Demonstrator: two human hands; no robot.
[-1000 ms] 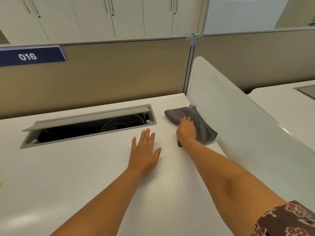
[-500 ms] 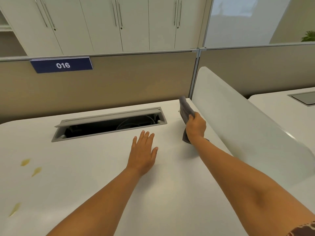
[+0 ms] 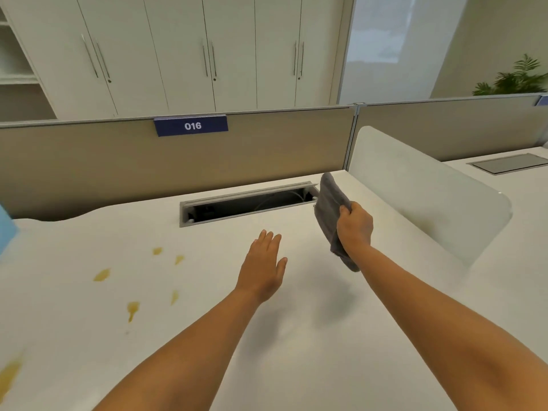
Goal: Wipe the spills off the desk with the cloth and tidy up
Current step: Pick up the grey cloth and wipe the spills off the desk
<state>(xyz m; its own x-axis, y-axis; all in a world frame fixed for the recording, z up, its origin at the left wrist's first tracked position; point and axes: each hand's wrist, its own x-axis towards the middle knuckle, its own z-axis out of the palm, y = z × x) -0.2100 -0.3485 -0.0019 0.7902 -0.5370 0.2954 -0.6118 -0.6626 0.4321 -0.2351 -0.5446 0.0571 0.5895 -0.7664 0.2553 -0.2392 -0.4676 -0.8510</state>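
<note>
Grey cloth (image 3: pixel 333 215) is bunched in the fist of the right hand (image 3: pixel 355 227), lifted clear of the desk (image 3: pixel 296 336) and hanging on edge, part of it rising above the knuckles and part drooping below the wrist, just beside the white side screen (image 3: pixel 421 185). To its left the left hand (image 3: pixel 262 268) is flat and open with fingers together, holding nothing, near the open cable slot (image 3: pixel 249 203). Yellowish spills (image 3: pixel 132 309) dot the desk further left, well apart from the cloth.
</note>
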